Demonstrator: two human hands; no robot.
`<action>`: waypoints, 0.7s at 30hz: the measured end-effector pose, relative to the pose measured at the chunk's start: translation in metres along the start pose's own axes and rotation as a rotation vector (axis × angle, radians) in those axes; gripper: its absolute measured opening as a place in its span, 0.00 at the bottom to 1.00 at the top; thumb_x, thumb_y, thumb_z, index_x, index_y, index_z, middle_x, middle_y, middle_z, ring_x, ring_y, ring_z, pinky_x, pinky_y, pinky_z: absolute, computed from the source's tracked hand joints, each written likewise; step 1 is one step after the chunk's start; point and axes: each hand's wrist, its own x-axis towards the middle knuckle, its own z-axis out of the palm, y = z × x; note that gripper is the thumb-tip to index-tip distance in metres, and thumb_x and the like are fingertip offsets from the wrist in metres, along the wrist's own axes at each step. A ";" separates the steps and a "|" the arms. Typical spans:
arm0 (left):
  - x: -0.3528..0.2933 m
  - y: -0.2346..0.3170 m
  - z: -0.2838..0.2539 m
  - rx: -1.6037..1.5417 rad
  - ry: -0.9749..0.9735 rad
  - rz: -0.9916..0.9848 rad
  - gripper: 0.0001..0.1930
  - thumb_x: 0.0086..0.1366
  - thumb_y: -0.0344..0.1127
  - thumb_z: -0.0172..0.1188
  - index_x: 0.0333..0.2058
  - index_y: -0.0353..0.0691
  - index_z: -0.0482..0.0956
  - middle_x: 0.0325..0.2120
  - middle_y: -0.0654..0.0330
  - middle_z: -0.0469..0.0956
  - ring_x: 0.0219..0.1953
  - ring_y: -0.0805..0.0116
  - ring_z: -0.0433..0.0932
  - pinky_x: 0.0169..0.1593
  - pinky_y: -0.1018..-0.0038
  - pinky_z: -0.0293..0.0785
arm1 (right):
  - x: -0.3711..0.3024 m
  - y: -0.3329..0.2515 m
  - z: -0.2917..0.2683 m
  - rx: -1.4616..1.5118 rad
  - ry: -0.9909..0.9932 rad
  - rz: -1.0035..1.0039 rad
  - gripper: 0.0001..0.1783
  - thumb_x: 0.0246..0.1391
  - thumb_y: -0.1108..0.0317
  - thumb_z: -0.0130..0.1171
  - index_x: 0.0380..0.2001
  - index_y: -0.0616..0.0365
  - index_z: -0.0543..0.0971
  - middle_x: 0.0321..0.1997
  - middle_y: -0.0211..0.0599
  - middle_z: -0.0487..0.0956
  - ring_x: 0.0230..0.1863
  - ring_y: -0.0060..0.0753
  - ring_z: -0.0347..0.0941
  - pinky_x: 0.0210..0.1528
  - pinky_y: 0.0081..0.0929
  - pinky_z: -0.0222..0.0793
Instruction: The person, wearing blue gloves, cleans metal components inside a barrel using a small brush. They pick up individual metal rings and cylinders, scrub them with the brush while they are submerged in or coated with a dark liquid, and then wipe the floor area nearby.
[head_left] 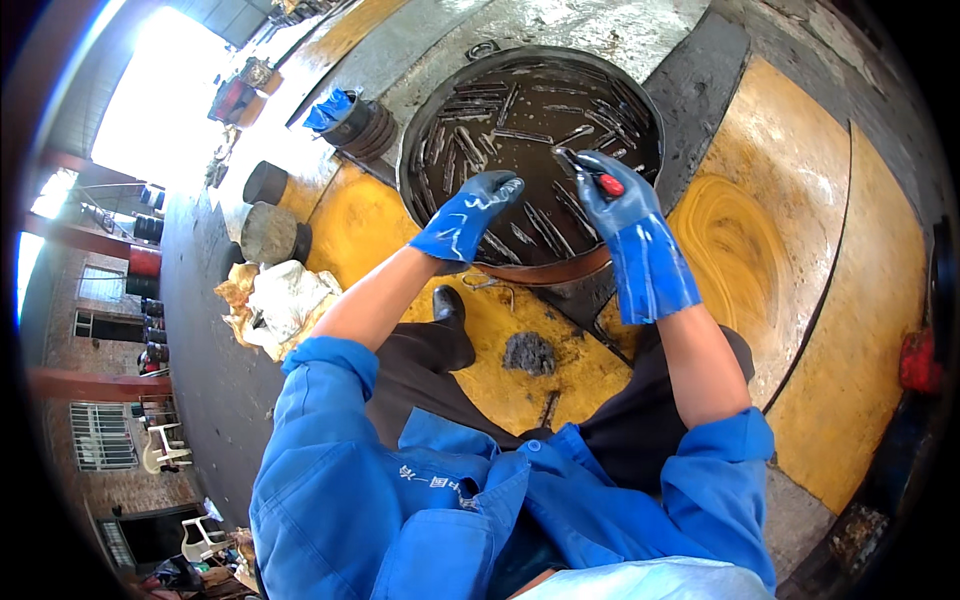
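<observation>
A wide round metal pan in front of me holds dark, murky liquid with many narrow dark pieces lying in it. My left hand, in a blue rubber glove, is over its near left side, fingers curled together; what they hold, if anything, is hidden. Over the right side is my right hand, gloved alike and closed round a tool with a red handle end. A dark tip sticks out beyond its fingers toward the left. The tool's exact kind cannot be made out.
A dark bucket with a blue glove or cloth stands left of the pan. Nearer are small cans and a crumpled whitish bag. A dark grey clump lies on the yellow floor sheet between my legs.
</observation>
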 end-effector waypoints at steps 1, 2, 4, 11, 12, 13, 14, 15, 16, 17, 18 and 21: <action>0.016 -0.011 -0.015 0.257 0.128 0.143 0.34 0.69 0.61 0.60 0.60 0.36 0.76 0.54 0.49 0.82 0.55 0.57 0.82 0.62 0.59 0.75 | 0.003 -0.004 0.002 0.078 -0.004 0.067 0.16 0.59 0.71 0.66 0.51 0.61 0.84 0.49 0.38 0.87 0.51 0.27 0.83 0.56 0.26 0.76; 0.023 -0.002 -0.003 0.490 0.226 0.297 0.34 0.68 0.60 0.62 0.60 0.36 0.77 0.53 0.49 0.83 0.53 0.56 0.83 0.60 0.61 0.76 | 0.005 0.007 0.000 0.135 0.064 0.069 0.15 0.57 0.72 0.66 0.48 0.60 0.85 0.46 0.40 0.87 0.48 0.30 0.84 0.54 0.26 0.77; 0.040 0.014 0.008 0.822 0.284 0.265 0.35 0.64 0.59 0.65 0.60 0.37 0.77 0.53 0.49 0.83 0.52 0.53 0.83 0.58 0.61 0.77 | 0.005 0.010 -0.010 0.199 0.053 0.216 0.15 0.58 0.72 0.66 0.49 0.60 0.84 0.45 0.37 0.87 0.46 0.26 0.83 0.54 0.24 0.76; 0.080 -0.009 0.035 1.059 -0.161 0.068 0.32 0.63 0.60 0.65 0.50 0.34 0.83 0.45 0.40 0.84 0.48 0.44 0.83 0.53 0.56 0.76 | 0.022 0.029 -0.023 0.148 0.074 0.300 0.13 0.59 0.68 0.68 0.47 0.57 0.85 0.43 0.33 0.87 0.44 0.21 0.82 0.53 0.22 0.77; 0.081 -0.013 0.038 1.061 -0.176 0.064 0.32 0.63 0.60 0.65 0.50 0.34 0.83 0.45 0.40 0.84 0.48 0.44 0.83 0.53 0.56 0.76 | 0.023 0.031 -0.024 0.155 0.099 0.291 0.13 0.59 0.68 0.68 0.47 0.57 0.86 0.43 0.33 0.88 0.43 0.21 0.83 0.52 0.22 0.77; 0.082 -0.014 0.044 0.985 -0.210 -0.007 0.31 0.64 0.59 0.65 0.50 0.34 0.83 0.43 0.41 0.84 0.45 0.47 0.83 0.51 0.56 0.76 | 0.025 0.032 -0.028 0.119 0.096 0.282 0.13 0.59 0.68 0.68 0.47 0.56 0.86 0.43 0.33 0.88 0.43 0.22 0.83 0.52 0.22 0.78; 0.080 -0.021 0.038 0.919 -0.228 -0.094 0.30 0.66 0.59 0.64 0.49 0.33 0.83 0.40 0.42 0.85 0.42 0.49 0.84 0.49 0.56 0.76 | 0.027 0.023 -0.028 0.133 0.093 0.294 0.13 0.59 0.68 0.68 0.47 0.56 0.86 0.43 0.33 0.88 0.43 0.22 0.83 0.52 0.22 0.78; 0.074 -0.031 0.032 0.814 -0.224 -0.122 0.30 0.67 0.59 0.63 0.49 0.33 0.82 0.39 0.44 0.85 0.40 0.54 0.83 0.48 0.58 0.75 | 0.029 0.013 -0.026 0.104 0.056 0.339 0.13 0.61 0.68 0.66 0.49 0.55 0.85 0.44 0.31 0.87 0.44 0.22 0.82 0.53 0.22 0.76; 0.071 -0.029 0.035 0.706 -0.226 -0.132 0.30 0.68 0.58 0.62 0.49 0.33 0.82 0.37 0.46 0.85 0.38 0.58 0.81 0.47 0.59 0.75 | 0.029 0.009 -0.031 0.059 0.028 0.379 0.14 0.63 0.68 0.65 0.51 0.55 0.85 0.45 0.30 0.87 0.46 0.22 0.80 0.55 0.22 0.75; 0.068 -0.026 0.036 0.692 -0.220 -0.047 0.29 0.69 0.57 0.61 0.49 0.33 0.82 0.37 0.48 0.85 0.38 0.60 0.81 0.48 0.61 0.75 | 0.031 0.017 -0.031 0.090 0.028 0.367 0.14 0.63 0.67 0.65 0.51 0.54 0.85 0.45 0.30 0.87 0.46 0.22 0.80 0.54 0.22 0.74; 0.064 -0.023 0.036 0.676 -0.213 0.036 0.28 0.71 0.57 0.60 0.49 0.33 0.82 0.37 0.50 0.85 0.38 0.63 0.80 0.48 0.63 0.75 | 0.030 0.017 -0.033 0.092 0.031 0.375 0.14 0.63 0.67 0.65 0.51 0.54 0.85 0.45 0.30 0.87 0.46 0.22 0.80 0.54 0.22 0.74; 0.049 0.013 0.062 0.686 -0.250 -0.006 0.26 0.71 0.54 0.60 0.48 0.33 0.83 0.38 0.52 0.85 0.39 0.63 0.80 0.48 0.64 0.74 | 0.029 0.018 -0.045 0.109 0.036 0.406 0.13 0.63 0.67 0.65 0.50 0.55 0.85 0.45 0.30 0.86 0.45 0.21 0.80 0.54 0.22 0.75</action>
